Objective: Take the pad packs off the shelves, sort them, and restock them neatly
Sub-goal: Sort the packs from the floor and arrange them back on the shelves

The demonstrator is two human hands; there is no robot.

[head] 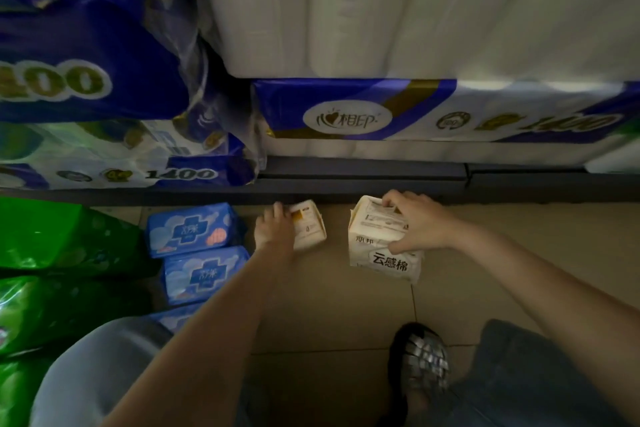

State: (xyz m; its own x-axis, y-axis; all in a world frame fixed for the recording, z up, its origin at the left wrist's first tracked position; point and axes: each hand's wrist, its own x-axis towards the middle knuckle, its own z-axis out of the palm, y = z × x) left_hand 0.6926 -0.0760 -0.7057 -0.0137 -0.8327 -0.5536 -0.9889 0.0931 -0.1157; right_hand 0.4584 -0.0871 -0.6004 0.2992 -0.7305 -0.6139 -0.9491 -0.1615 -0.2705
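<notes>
Sorting goes best if like packs are gathered on the floor (346, 305) with labels facing one way before restocking. At centre frame the left hand (275, 230) curls its fingers (279, 210) over a small cream pack (310, 227). Right of it, the right hand (420, 222) grips a larger cream pack (379, 253), thumb and fingers closed round it. Blue packs (194, 229) lie at left.

The white pad pack (384, 246) at about 3 o'clock of frame centre read "云感棉" in black. On the shelf at 12 o'clock, a blue-and-white tissue pack (415, 114) carried "心相印" and a blurred "1400". At 9 o'clock, another tissue pack (145, 170) showed "1400"; a blue bag (86, 80) above it read "400".
</notes>
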